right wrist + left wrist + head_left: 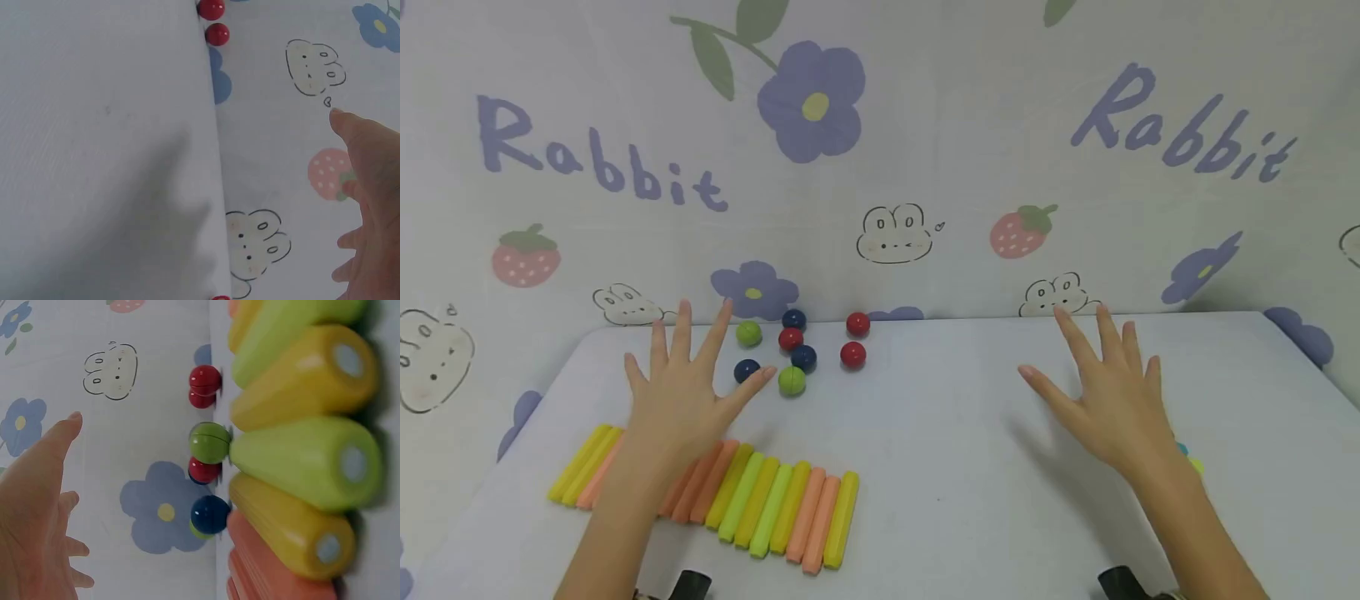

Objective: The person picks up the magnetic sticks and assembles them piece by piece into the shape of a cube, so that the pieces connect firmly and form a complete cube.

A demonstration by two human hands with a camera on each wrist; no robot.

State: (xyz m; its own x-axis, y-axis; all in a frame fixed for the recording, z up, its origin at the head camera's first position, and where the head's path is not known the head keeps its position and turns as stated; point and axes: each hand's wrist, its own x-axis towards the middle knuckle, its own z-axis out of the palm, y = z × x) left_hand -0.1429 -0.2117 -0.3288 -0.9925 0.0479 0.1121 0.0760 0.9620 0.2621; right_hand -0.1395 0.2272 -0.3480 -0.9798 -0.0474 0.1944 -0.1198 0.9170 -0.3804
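My left hand hovers over the left of the white table with fingers spread, holding nothing. Beneath that forearm runs a row of coloured sticks in yellow, green and orange; the arm hides part of it. Beyond the thumb lie small glossy balls: dark blue, green and red. In the left wrist view, the sticks show pale round centres at their ends. Over the right side, my right hand is also raised, fingers spread, with nothing in it.
Small blue and yellow-green pieces peek out from behind the right forearm, mostly hidden. A patterned cloth with rabbits, flowers and strawberries hangs behind the table's back edge. The white tabletop lies between the hands.
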